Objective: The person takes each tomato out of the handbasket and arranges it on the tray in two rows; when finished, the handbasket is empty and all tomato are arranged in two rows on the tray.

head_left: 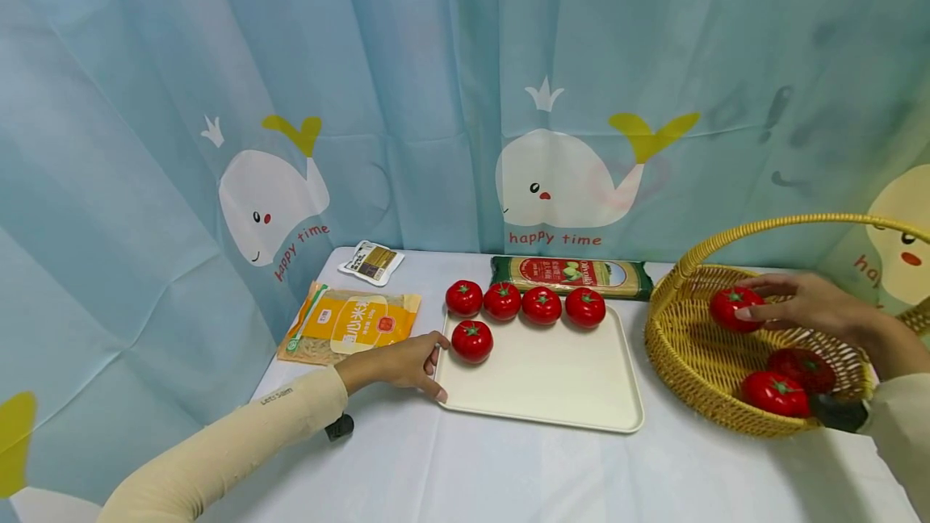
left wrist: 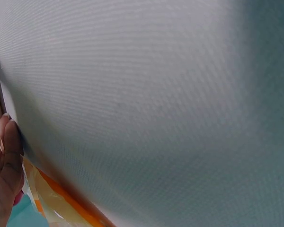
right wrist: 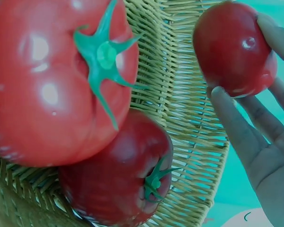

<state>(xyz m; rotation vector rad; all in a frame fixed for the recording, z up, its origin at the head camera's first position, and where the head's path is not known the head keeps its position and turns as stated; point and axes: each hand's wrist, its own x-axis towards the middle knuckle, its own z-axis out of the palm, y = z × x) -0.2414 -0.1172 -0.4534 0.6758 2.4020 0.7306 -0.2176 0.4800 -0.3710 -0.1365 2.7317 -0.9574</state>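
5 tomatoes (head_left: pixel 502 301) on tray (head_left: pixel 552 394); basket (head_left: pixel 683 361) right.

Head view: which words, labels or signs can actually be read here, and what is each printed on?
"happy time": red letters under the middle whale on the curtain.
"happy time": slanted, under the left whale.
"Lets Slim": small print on the left sleeve.
Orange packet: print too small to read.
Green packet: label too small to read.
White sachet: print too small to read.
Wrist views: no text.

A white-clothed table (head_left: pixel 465 474) is backed at the far side by a pale blue curtain (head_left: pixel 407 63) (printed with whales).
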